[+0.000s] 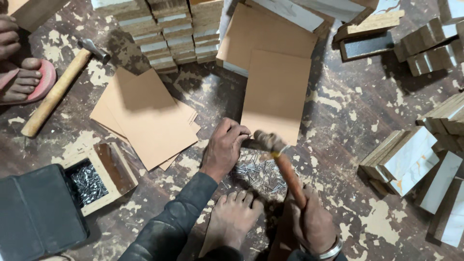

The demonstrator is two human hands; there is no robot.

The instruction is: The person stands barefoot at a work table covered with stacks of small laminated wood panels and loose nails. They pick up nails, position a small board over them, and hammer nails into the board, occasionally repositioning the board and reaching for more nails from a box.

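A person sits on a paint-flecked floor point(348, 111), the left hand point(224, 146) pinched shut on something small at the near edge of a tan board point(276, 94); what the fingers grip is too small to make out. The right hand point(309, 220) is clenched around the reddish handle of a hammer point(282, 159), whose blurred head sits just beside the left fingertips. A loose pile of nails point(261, 173) lies on the floor under and just behind both hands, with the person's bare foot point(232, 217) touching its near side. At lower left an open wooden box point(108, 169) with pale walls holds more nails, and a black case point(36, 212) overlaps its left side. A fan of thin tan sheets point(145, 116) lies between that box and the hands. A second hammer point(58, 89), pale-handled, lies flat at upper left, near another person's foot in a pink sandal point(24, 79). Stacked strips with white edges point(169, 34) stand behind the sheets, and a second tan board point(266, 36) leans over the stack beside them. White marbled blocks point(408, 157) lie in heaps to the right, well apart from the hands.
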